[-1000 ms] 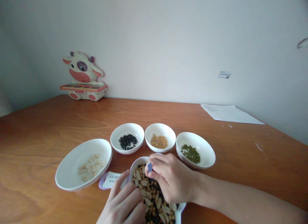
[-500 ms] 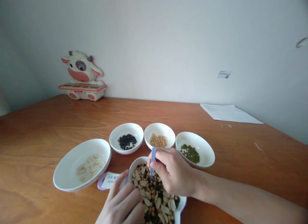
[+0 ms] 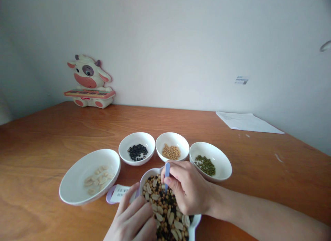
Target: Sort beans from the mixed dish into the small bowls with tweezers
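Observation:
A white tray with a purple-edged handle holds mixed peanuts, black beans and yellow beans. My left hand grips the tray's left side, index finger stretched along the rim and the other fingers bent; its thumb is hidden. In a pinch, my right hand holds slim blue tweezers, tip down among the beans. Around the tray stand a bowl of peanuts, a bowl of black beans, a bowl of yellow beans and a bowl of green beans.
At the back left of the wooden table stands a cow-shaped toy keyboard. Paper sheets lie at the back right, by the wall. A white label covers part of the tray's handle.
My right hand, with the tweezers, has shifted slightly right and down over the beans. The left hand keeps its place on the tray. The whole view has moved a little.

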### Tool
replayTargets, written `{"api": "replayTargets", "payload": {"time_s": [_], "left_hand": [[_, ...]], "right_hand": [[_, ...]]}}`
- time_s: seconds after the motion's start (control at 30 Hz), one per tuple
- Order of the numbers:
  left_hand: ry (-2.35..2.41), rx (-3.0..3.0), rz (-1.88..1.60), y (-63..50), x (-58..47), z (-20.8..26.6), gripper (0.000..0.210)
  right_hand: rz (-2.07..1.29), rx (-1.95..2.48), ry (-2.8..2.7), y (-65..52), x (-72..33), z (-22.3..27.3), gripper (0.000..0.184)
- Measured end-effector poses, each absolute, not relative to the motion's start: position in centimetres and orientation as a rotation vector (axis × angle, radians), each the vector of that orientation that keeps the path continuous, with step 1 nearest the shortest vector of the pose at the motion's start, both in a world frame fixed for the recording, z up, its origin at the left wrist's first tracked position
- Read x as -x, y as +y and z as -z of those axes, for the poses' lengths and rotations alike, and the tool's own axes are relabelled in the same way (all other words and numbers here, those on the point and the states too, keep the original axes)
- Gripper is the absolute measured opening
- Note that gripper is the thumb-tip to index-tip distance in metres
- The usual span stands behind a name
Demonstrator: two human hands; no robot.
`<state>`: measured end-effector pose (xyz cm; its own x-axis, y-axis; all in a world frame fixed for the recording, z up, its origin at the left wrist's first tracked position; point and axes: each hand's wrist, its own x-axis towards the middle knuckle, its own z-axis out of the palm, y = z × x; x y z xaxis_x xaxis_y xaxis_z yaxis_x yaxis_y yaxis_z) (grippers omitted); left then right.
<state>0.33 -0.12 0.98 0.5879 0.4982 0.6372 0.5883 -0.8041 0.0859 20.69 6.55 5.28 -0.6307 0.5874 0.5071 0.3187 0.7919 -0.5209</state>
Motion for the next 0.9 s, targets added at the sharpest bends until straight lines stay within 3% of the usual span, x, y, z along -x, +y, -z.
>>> {"api": "replayTargets", "payload": {"time_s": [0.9], "left_hand": [[-0.913, 2.703, 1.01, -0.35, -0.17, -0.45, 0.038]], "right_hand": [[-0.485, 0.683, -2.332, 6.58, -20.55, -5.09, 0.018]]}}
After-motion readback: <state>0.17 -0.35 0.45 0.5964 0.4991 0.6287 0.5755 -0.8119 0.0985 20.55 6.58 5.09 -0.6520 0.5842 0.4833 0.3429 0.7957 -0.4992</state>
